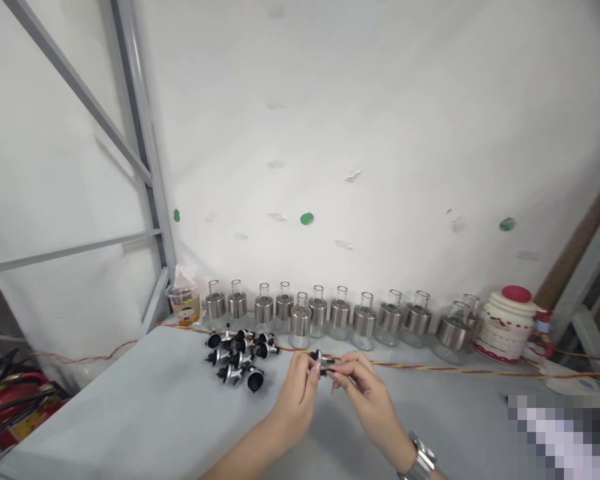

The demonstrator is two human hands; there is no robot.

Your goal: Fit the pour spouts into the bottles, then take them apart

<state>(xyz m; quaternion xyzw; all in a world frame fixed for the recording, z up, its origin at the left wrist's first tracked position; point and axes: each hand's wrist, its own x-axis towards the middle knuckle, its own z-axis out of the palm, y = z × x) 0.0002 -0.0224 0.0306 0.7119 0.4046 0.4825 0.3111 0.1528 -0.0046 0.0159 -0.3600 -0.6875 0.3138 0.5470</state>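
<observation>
My left hand [299,387] grips a small black-and-silver bottle pourer top [319,361] between thumb and fingers. From the other side, the fingertips of my right hand [364,387] pinch a dark part of the same piece. Both hands are over the front middle of the grey table. Left of them lies a loose pile of similar black-and-silver pourer tops [240,357]. Behind the hands stands a row of clear glass bottles with metal sleeves [300,319], upright and open at the neck. Fingers hide much of the held piece.
A cup of amber liquid [185,307] is at the table's back left. At the right end of the row stands a cream jar with a red lid [507,327]. A twisted red-yellow cord [430,369] crosses the grey table [145,413]. A fire extinguisher [20,403] is at lower left.
</observation>
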